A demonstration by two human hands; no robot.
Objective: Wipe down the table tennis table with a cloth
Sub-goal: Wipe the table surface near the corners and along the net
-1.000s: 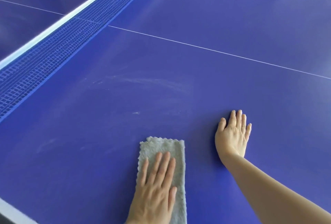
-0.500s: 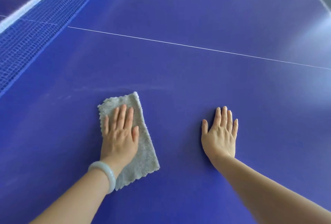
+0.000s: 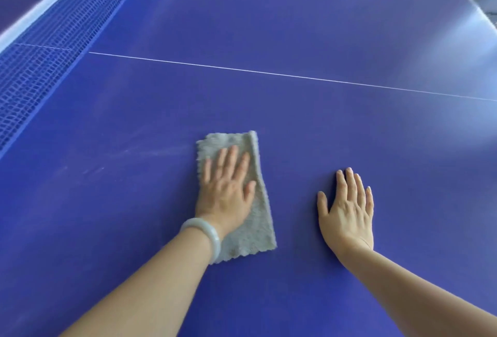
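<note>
A: So, where did the cloth [image 3: 251, 229] lie relative to the hands?

B: Flat on the blue table [image 3: 295, 21], directly under the left hand [image 3: 226, 191]. The palm was down and the fingers straight and a little spread, pressing rather than gripping. The cloth was a folded grey strip, and its long axis ran away from the person, leaning slightly left at the far end, roughly in line with the forearm. Its far edge showed beyond the fingertips; its near edge sat by the bracelet [image 3: 208, 235] at the wrist.

A: And the right hand [image 3: 348, 210]?

B: It also lay flat and open on bare table, to the right of the cloth and apart from it. It held nothing, and was probably bracing.

A: Which way should the next stroke have gone?

B: Leftward, I'd judge. Pale dusty streaks [image 3: 150, 153] lay left of the cloth, between it and the net [image 3: 53, 40] — nearer the left hand, which already had the cloth. A sideways sweep would carry the cloth's long side across them.
</note>
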